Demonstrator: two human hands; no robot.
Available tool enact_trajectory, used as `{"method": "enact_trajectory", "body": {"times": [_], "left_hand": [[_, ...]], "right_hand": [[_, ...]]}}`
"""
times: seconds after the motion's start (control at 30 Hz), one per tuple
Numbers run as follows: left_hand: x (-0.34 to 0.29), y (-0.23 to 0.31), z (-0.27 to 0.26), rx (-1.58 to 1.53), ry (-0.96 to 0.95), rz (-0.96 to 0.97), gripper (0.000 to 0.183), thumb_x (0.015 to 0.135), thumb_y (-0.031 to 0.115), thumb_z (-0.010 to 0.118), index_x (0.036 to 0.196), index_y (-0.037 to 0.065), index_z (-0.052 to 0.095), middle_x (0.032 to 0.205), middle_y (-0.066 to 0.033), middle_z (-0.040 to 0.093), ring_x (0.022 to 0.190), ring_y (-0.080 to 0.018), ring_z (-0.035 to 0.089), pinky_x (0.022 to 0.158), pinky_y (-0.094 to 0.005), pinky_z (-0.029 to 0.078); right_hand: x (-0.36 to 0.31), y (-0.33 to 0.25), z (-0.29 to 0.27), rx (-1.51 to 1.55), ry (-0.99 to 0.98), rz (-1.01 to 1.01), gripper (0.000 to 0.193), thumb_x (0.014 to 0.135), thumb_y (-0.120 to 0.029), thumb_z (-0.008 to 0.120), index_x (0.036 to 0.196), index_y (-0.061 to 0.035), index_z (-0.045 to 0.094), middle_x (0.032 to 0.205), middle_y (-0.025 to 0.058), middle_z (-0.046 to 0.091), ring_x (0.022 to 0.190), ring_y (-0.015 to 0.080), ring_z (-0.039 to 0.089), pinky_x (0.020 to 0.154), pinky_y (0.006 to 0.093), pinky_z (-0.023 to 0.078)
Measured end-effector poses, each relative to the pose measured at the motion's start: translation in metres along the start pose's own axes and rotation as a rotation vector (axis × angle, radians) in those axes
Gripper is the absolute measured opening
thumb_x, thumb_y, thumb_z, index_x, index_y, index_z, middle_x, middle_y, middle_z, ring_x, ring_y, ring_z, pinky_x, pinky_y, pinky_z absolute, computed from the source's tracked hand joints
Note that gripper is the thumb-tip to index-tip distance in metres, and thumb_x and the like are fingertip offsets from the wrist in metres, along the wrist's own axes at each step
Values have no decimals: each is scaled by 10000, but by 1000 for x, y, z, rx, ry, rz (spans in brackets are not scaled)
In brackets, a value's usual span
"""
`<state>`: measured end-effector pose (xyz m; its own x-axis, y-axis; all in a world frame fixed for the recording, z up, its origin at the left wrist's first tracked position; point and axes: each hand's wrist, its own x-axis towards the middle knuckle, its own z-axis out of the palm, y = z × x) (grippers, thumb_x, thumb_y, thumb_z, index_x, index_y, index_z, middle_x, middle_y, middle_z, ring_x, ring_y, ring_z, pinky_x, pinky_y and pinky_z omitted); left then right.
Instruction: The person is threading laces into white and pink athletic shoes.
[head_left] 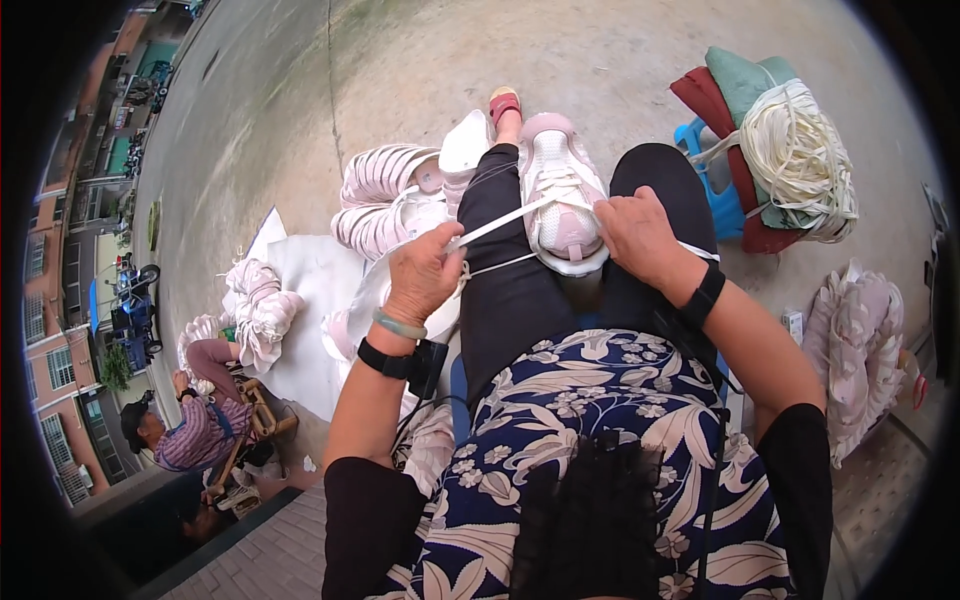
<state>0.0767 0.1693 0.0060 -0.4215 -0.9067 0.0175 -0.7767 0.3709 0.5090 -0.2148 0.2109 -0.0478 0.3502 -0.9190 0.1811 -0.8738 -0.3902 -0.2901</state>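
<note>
**Two hands, one lace, one pink shoe**

Two hands work a flat white shoelace (500, 222) across a pink-and-white sneaker (560, 195) that rests sole-down on the person's lap, on the black trousers near the knees. The left hand (425, 272) has its fingers curled together, pinching the free end of the lace, which runs taut from there up to the shoe's eyelets. The right hand (637, 232) lies against the shoe's side by the eyelets, fingers bent and closed on the upper; whether they also nip a second strand I cannot tell.

The shoe looks light and soft in the upper, with a thick, firmer sole, so it should hold steady if gripped by the sole or heel rim, not by the yielding mesh. The lace is limp and thin, apt to slip, and is best taken near its tip.

More pink shoes (385, 190) are piled to the left beyond the lap, and a hank of white laces (800, 155) sits on a blue stool (705, 165) to the right. Another person (190, 420) sits low at the left.
</note>
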Motion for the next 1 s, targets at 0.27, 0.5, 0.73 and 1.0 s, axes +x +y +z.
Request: {"method": "enact_trajectory", "body": {"times": [0.27,0.5,0.73,1.0], "left_hand": [[8,-40,-22,237,145,228,101,827,180,611,878,99,643,717,-114,616,660,-311,604,556,-367,469],[-29,-57,-33,333,98,157,77,852,143,540,877,89,589,748,-122,599,685,-327,591,572,-398,463],[-93,-128,-93,587,152,-55,94,871,128,515,836,62,571,740,-141,593,683,-339,587,585,-406,461],[-143,-165,-170,767,210,-341,171,902,196,475,859,68,580,763,-194,590,726,-380,581,617,-434,451]], "right_hand": [[13,4,8,50,-23,63,51,752,-115,549,749,-65,543,689,125,603,642,306,589,637,386,382],[2,23,-19,212,20,56,67,794,-143,553,789,-77,548,723,137,590,670,341,583,605,445,450],[-43,99,-74,28,87,-17,65,822,-93,560,886,-93,550,701,107,519,626,320,553,540,411,427],[-154,230,-140,-192,158,250,136,873,-55,530,996,-19,576,912,165,601,819,342,593,707,364,474]]}}
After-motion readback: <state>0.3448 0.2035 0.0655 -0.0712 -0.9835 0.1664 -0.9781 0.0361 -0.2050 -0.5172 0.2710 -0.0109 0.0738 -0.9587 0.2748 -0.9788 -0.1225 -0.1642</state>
